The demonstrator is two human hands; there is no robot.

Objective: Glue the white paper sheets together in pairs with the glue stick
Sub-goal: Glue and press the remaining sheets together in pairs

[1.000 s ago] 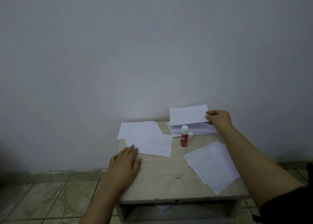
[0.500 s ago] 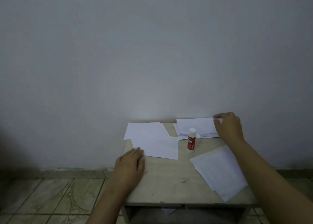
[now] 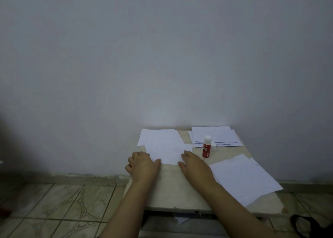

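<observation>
Since the earlier frame our right hand (image 3: 195, 163) leaves the stack (image 3: 215, 136) and, fingers flat like our left hand (image 3: 143, 164), presses the left sheets (image 3: 165, 147); next, grasp the upright glue stick (image 3: 206, 146) just beside.

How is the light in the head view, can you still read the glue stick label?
Head view: dim and bluish, with a soft bright patch on the wall above the table; the glue stick stands sharp enough to spot, but its label is too small to read; corners darken, wide-angle bend at edges.

Small table (image 3: 180, 189), tiled floor (image 3: 59, 207), wall (image 3: 144, 57).
</observation>
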